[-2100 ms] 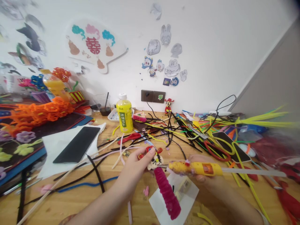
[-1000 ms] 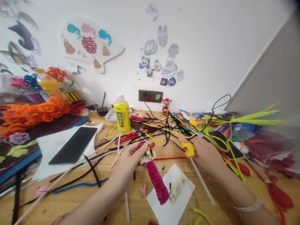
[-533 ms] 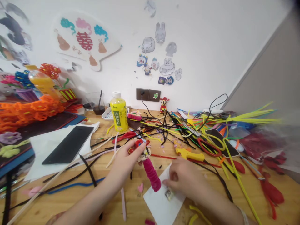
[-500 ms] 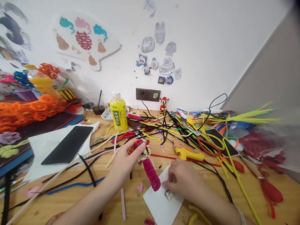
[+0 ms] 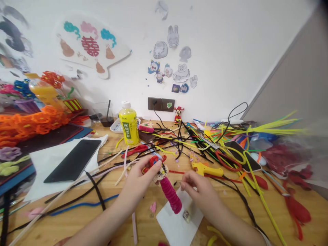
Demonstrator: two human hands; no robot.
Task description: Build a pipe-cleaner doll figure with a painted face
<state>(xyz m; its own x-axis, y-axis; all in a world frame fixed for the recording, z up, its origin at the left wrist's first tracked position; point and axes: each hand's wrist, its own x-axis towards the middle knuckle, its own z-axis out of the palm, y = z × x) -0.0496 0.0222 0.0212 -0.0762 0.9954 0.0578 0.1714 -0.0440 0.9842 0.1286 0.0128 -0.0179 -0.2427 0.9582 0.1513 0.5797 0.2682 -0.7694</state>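
My left hand [image 5: 139, 182] is closed on a small pipe-cleaner doll [image 5: 165, 186] with a painted face, a red headpiece and a long pink fuzzy body, held just above the wooden desk [image 5: 77, 218]. My right hand [image 5: 196, 189] hovers right of the doll, over a white paper sheet [image 5: 175, 227]. Its thumb and forefinger are pinched together; what they hold is too small to make out. A small silvery piece [image 5: 186, 215] lies on the sheet. A yellow glue gun [image 5: 205, 167] lies on the desk beyond my right hand.
Loose pipe cleaners in many colours [image 5: 194, 143] litter the desk's middle and right. A yellow drink bottle [image 5: 128, 127], red scissors [image 5: 135, 150], a black phone [image 5: 73, 164] on white paper, a second phone [image 5: 242, 155] and orange craft flowers [image 5: 28, 121] also stand around.
My right hand set the yellow glue gun down on the desk, reached to the paper sheet, then rose from it toward the doll with fingers pinched. My left hand kept hold of the doll.
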